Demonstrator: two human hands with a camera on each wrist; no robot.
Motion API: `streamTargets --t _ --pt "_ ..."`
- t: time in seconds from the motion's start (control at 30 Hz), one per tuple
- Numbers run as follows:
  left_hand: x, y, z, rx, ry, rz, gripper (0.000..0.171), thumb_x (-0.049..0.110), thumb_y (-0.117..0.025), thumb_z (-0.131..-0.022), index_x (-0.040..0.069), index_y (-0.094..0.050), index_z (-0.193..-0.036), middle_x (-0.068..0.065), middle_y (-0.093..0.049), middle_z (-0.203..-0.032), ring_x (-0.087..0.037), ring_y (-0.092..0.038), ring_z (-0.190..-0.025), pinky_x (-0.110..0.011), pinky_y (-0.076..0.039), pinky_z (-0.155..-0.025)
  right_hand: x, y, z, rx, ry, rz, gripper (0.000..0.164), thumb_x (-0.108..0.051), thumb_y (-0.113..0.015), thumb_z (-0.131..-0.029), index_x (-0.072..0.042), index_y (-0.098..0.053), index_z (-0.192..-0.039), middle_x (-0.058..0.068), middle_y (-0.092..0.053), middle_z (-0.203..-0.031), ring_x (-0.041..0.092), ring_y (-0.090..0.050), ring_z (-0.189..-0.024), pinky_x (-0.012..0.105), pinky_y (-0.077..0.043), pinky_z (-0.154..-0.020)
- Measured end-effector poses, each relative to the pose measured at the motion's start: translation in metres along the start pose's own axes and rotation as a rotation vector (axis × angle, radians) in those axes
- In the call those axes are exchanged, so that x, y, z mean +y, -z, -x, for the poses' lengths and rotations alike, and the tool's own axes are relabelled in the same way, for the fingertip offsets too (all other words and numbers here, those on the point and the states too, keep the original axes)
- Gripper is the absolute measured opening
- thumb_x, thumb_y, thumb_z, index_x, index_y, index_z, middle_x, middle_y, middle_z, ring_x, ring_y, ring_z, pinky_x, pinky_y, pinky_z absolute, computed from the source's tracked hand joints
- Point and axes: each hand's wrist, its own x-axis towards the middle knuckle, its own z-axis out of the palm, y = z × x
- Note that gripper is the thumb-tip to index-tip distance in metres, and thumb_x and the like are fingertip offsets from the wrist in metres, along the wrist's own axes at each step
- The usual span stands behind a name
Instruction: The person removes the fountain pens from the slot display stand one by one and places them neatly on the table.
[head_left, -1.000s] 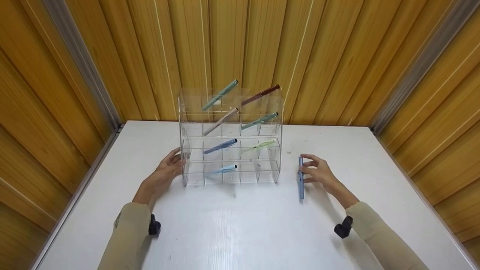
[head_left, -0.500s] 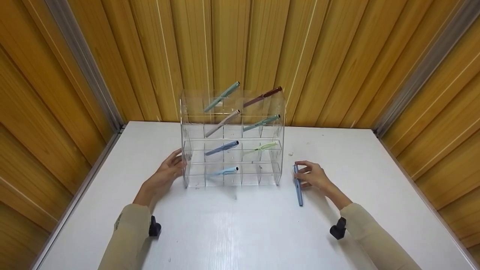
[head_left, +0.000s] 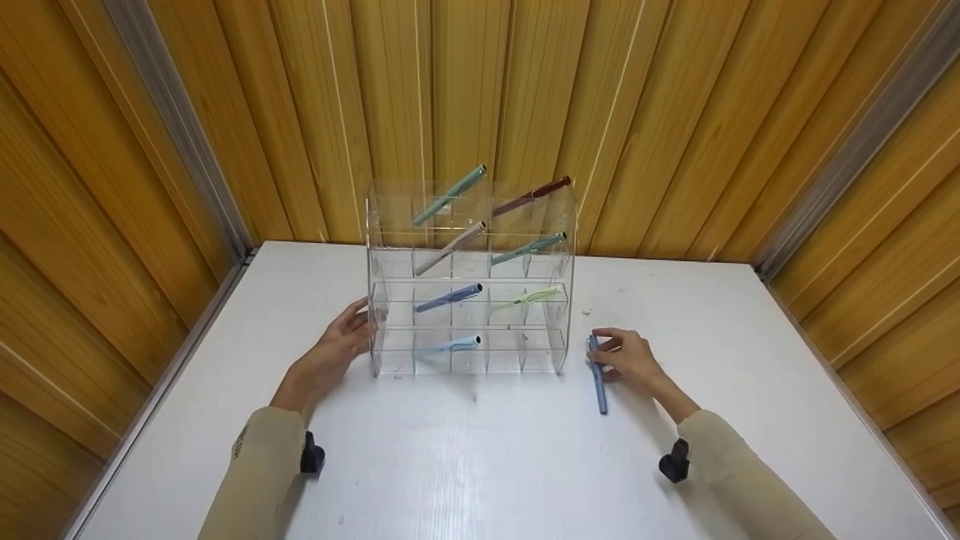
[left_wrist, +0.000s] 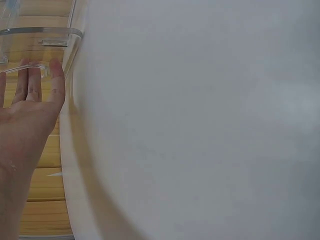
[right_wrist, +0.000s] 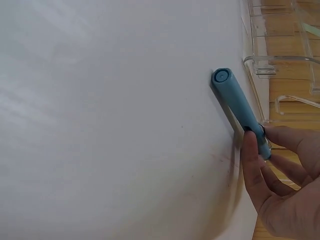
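Observation:
A clear acrylic pen rack (head_left: 525,328) stands in the middle of the table in the head view. My left hand (head_left: 330,354) is at its left side, fingers loosely extended against the side panel, as the left wrist view also shows. To the right of the rack, my right hand (head_left: 628,357) pinches a blue pen (head_left: 600,390) between thumb and fingers near its far end. The pen's near end points toward me. In the right wrist view the round blunt end of the blue pen (right_wrist: 235,100) faces the camera.
Several pens lie slanted in the rack: a teal pen (head_left: 450,196) and a dark red pen (head_left: 531,196) at the top, a light blue pen (head_left: 457,344) at the bottom. Wood-patterned walls (head_left: 465,90) close in the white table (head_left: 450,465) at the back and sides.
My right hand has moved left and slightly nearer to me with the blue pen, closer to the rack, and the pen has tilted. My left hand has stayed at the rack's side.

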Motion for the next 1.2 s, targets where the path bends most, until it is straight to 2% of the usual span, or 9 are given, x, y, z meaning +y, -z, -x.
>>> streamTargets --t 0.27,0.57,0.77,0.93,1.2 --pt "0.001 0.0 -0.001 0.001 -0.012 0.008 0.08 0.022 -0.06 -0.104 0.016 -0.008 -0.165 -0.016 -0.02 -0.168 -0.035 -0.021 -0.157 -0.053 -0.021 -0.129 0.0 -0.002 0.001 -0.003 0.027 -0.003 0.055 -0.006 -0.074 -0.091 0.007 -0.055 -0.141 0.028 -0.062 -0.119 0.016 -0.069 -0.085 0.032 -0.065 -0.067" --pt "-0.001 -0.002 -0.001 0.01 0.018 0.018 0.085 0.029 -0.067 -0.101 0.02 -0.012 -0.165 -0.01 -0.022 -0.169 -0.03 -0.022 -0.157 -0.05 -0.019 -0.129 0.005 -0.003 0.001 0.019 0.037 0.038 0.052 -0.005 -0.075 -0.089 0.006 -0.059 -0.137 0.026 -0.064 -0.116 0.015 -0.067 -0.085 0.029 -0.064 -0.064" --pt "-0.001 -0.002 0.001 0.023 0.015 0.025 0.085 0.027 -0.067 -0.101 0.019 -0.013 -0.165 -0.011 -0.022 -0.169 -0.031 -0.023 -0.157 -0.051 -0.021 -0.129 0.004 -0.004 0.001 0.012 0.039 0.024 0.051 -0.007 -0.073 -0.092 0.008 -0.057 -0.138 0.026 -0.065 -0.117 0.017 -0.07 -0.088 0.03 -0.064 -0.066" --pt "-0.001 0.0 0.001 0.016 0.004 0.021 0.082 0.027 -0.066 -0.101 0.02 -0.014 -0.165 -0.01 -0.025 -0.167 -0.031 -0.026 -0.156 -0.051 -0.025 -0.128 0.001 0.001 0.003 0.024 0.053 0.029 0.047 -0.009 -0.07 -0.095 0.009 -0.057 -0.137 0.027 -0.067 -0.116 0.02 -0.071 -0.089 0.03 -0.064 -0.065" --pt "0.0 0.0 -0.001 0.015 0.021 0.018 0.091 0.033 -0.07 -0.098 0.02 -0.01 -0.166 -0.011 -0.02 -0.17 -0.031 -0.02 -0.158 -0.051 -0.02 -0.129 -0.003 0.014 0.012 0.046 0.123 -0.028 0.04 -0.012 -0.067 -0.098 0.011 -0.061 -0.13 0.027 -0.066 -0.112 0.024 -0.073 -0.083 0.029 -0.063 -0.064"
